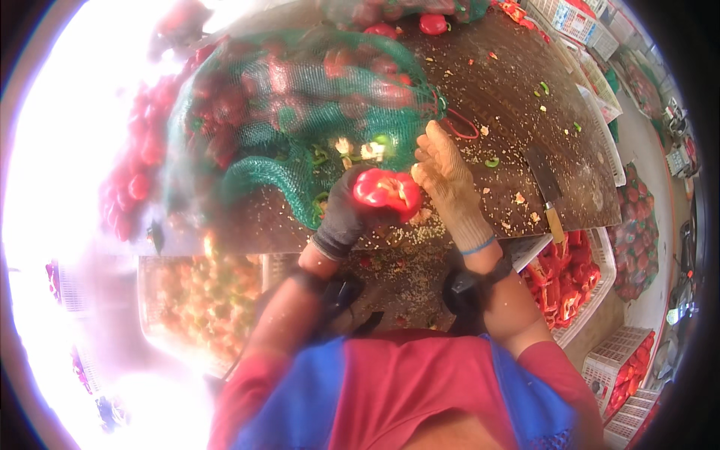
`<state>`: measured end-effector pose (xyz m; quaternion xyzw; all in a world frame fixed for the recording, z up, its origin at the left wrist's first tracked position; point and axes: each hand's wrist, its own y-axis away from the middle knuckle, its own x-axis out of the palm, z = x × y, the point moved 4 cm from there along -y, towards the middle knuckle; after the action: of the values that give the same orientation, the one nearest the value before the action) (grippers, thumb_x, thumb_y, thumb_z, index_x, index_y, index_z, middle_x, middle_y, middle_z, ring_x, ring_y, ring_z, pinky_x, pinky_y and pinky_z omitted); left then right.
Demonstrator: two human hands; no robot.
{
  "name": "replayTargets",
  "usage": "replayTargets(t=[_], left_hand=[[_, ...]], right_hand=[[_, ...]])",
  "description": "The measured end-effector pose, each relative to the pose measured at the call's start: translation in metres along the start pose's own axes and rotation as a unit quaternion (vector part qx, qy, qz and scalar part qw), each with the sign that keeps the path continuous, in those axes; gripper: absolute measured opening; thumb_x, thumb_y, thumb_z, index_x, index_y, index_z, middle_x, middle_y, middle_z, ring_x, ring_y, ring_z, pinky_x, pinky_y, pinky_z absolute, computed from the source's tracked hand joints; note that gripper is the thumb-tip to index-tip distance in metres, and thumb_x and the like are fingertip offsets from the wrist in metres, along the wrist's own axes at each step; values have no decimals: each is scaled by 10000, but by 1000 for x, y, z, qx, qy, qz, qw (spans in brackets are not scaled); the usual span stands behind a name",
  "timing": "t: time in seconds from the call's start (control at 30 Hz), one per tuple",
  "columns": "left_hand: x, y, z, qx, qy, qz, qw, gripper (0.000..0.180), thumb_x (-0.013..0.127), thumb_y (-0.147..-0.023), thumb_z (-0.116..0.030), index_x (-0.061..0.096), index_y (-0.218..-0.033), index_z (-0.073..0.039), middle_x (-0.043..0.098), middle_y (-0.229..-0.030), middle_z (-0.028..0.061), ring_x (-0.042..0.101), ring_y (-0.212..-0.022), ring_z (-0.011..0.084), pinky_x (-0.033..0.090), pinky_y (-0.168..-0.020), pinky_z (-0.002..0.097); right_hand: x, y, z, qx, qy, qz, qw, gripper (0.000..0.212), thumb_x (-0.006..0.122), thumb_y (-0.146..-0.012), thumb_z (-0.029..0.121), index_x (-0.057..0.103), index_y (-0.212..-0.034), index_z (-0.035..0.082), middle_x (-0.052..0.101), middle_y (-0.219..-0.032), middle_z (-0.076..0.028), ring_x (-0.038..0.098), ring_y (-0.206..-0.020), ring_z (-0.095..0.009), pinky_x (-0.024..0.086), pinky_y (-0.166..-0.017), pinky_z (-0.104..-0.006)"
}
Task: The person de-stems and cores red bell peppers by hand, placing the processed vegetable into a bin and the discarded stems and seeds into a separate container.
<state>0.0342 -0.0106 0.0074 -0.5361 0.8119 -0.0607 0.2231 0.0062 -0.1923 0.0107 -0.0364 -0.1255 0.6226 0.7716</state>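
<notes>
My left hand [341, 214], in a dark grey glove, is closed around a red bell pepper [386, 191] above the table's near edge. A paler hollow shows on the pepper's near right side. Just right of the pepper, my right hand [448, 176] in a tan knit glove is raised with its fingers stretched upward; I see nothing in it. Behind both hands lies a green mesh sack [270, 90] of red peppers. Pale pepper cores [367, 150] rest on the netting beyond my left hand.
A knife [551, 202] with a wooden handle lies at the table's right. Seeds and green scraps litter the brown tabletop [510, 97]. Below it, a white crate [600, 262] holds cut red peppers; another crate [150, 300] at left holds pale, blurred pieces. Glare washes out the left side.
</notes>
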Motion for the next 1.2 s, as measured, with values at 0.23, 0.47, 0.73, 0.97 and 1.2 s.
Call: replayTargets(t=[0.23, 0.47, 0.73, 0.97, 1.2], left_hand=[[8, 5, 8, -191, 219, -20, 957, 850, 934, -563, -131, 515, -1288, 8, 642, -1185, 91, 619, -1021, 162, 546, -893, 330], [10, 6, 6, -161, 227, -29, 960, 740, 893, -635, -65, 528, -1276, -16, 635, -1133, 59, 610, -1018, 155, 522, -919, 316], [10, 2, -2, -20, 23, -1, 1000, 640, 896, -652, -77, 573, -1201, -20, 657, -1090, 47, 614, -986, 135, 525, -877, 305], [19, 6, 5, -124, 283, 0, 951, 655, 909, -661, -123, 567, -1206, -1, 674, -1114, 77, 647, -981, 170, 545, -863, 323], [4, -2, 16, -96, 344, 80, 931, 821, 931, -653, -196, 497, -1317, 18, 658, -1202, 109, 652, -1087, 212, 544, -952, 352]], right_hand=[[25, 24, 3, 70, -62, 69, 993, 750, 806, -783, 147, 461, -1439, 31, 578, -1291, -102, 614, -967, -123, 543, -749, -230], [15, 17, 15, -207, 161, 45, 964, 645, 890, -728, 259, 574, -1226, -2, 606, -1209, -156, 601, -1129, -248, 498, -990, -368], [17, 21, 2, 60, -129, -3, 990, 567, 854, -726, 98, 583, -1215, 8, 629, -1152, -93, 619, -1070, -196, 519, -946, -329], [10, 12, -19, 102, -319, -51, 941, 349, 715, -901, 177, 590, -1200, 45, 632, -1080, -58, 632, -963, -165, 551, -838, -290], [-5, -10, -27, 120, -469, -1, 875, 253, 667, -958, 315, 551, -968, 91, 609, -1033, -83, 617, -917, -166, 558, -672, -279]])
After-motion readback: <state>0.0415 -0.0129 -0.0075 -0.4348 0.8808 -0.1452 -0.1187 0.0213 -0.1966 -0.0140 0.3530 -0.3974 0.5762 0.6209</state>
